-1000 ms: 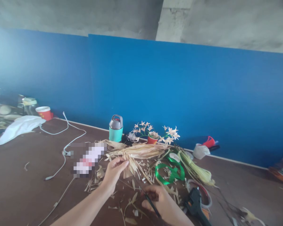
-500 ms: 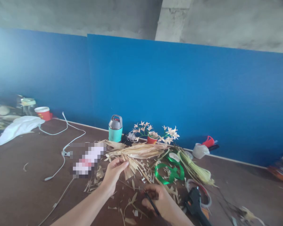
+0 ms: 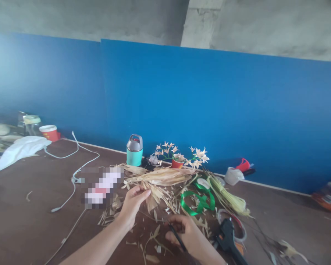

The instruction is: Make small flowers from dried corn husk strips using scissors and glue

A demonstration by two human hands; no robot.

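Observation:
My left hand (image 3: 132, 203) reaches into a pile of dried corn husks (image 3: 161, 180) on the brown table (image 3: 30, 217). Its thumb and fingers pinch the end of one husk strip. My right hand (image 3: 185, 232) rests lower on the table, its fingers wrapped round a thin black tool (image 3: 177, 236) that may be scissors. Cut husk scraps (image 3: 154, 235) lie scattered between and around both hands.
A green ribbon (image 3: 199, 201), a bundle of pale green strips (image 3: 228, 198) and a black glue gun (image 3: 228, 236) lie right of my hands. A teal flask (image 3: 134, 150) and husk flowers in a red pot (image 3: 179, 158) stand by the blue wall. White cables (image 3: 74, 173) run left.
Both hands have stayed almost still; the view has only shifted slightly.

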